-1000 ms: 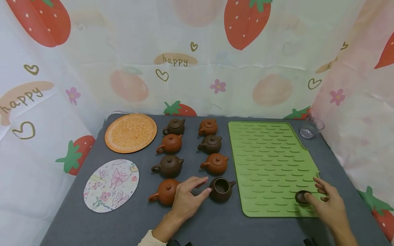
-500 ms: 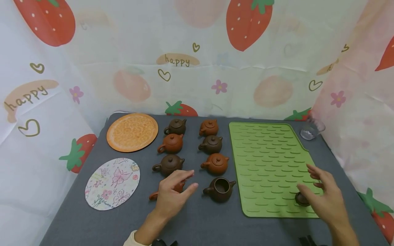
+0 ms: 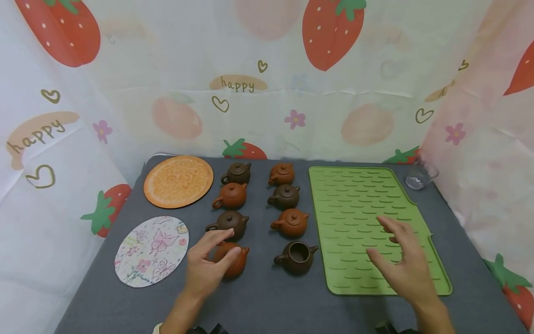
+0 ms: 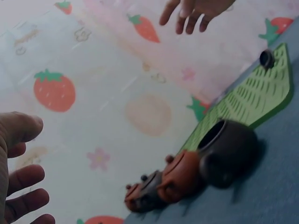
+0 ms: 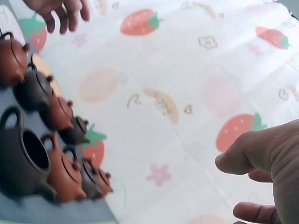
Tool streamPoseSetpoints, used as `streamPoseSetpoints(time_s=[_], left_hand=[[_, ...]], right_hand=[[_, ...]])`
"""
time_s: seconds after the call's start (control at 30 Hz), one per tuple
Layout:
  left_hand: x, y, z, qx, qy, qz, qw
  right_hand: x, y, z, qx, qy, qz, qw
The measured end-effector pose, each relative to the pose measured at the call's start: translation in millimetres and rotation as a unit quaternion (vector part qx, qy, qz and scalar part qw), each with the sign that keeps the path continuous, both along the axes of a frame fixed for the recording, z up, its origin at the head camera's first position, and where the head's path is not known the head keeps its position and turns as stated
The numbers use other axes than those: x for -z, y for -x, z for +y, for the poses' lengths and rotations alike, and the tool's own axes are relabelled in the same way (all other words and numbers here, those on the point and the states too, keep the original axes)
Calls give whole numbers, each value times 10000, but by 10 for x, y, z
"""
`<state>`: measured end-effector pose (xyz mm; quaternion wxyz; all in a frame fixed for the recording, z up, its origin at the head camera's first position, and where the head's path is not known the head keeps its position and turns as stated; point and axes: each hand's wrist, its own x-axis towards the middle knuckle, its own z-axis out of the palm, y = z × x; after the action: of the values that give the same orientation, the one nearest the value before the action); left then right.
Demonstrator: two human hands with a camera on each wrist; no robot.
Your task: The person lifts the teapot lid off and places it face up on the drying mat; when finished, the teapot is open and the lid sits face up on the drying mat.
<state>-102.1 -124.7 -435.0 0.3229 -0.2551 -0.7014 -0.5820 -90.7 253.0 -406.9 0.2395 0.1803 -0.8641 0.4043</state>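
Note:
A dark brown teapot with its lid off (image 3: 295,269) stands at the front of the right-hand row of teapots. Its small dark lid (image 4: 266,59) lies on the green mat (image 3: 346,222), seen in the left wrist view but hidden behind my right hand in the head view. My right hand (image 3: 402,262) hovers over the mat, fingers spread and holding nothing. Over on the left, my left hand (image 3: 204,269) is held with thumb and fingers apart, overlapping a reddish-brown teapot (image 3: 238,265) in the head view. Nothing is between its fingers.
Behind these stand more lidded teapots in two rows, such as a dark one (image 3: 230,222) and a reddish one (image 3: 292,224). An orange round mat (image 3: 178,181) and a butterfly-patterned mat (image 3: 151,253) lie left. A clear glass jug (image 3: 418,176) stands back right.
My right hand has let go of the lid on the green mat and moved left over it. My left hand has drawn away from the lidless teapot toward the left.

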Motion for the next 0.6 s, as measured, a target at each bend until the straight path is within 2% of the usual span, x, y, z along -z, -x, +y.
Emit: streamPoseSetpoints(time_s=[0.23, 0.47, 0.6], left_hand=[[116, -27, -212, 69, -238, -228, 9994], [565, 14, -459, -86, -391, -841, 9957], [633, -32, -476, -224, -483, -1326, 9897]], right_hand=[[54, 33, -230, -454, 156, -109, 9988], [114, 96, -411, -720, 324, -210, 9967], [156, 133, -517, -880, 373, -275, 9950]])
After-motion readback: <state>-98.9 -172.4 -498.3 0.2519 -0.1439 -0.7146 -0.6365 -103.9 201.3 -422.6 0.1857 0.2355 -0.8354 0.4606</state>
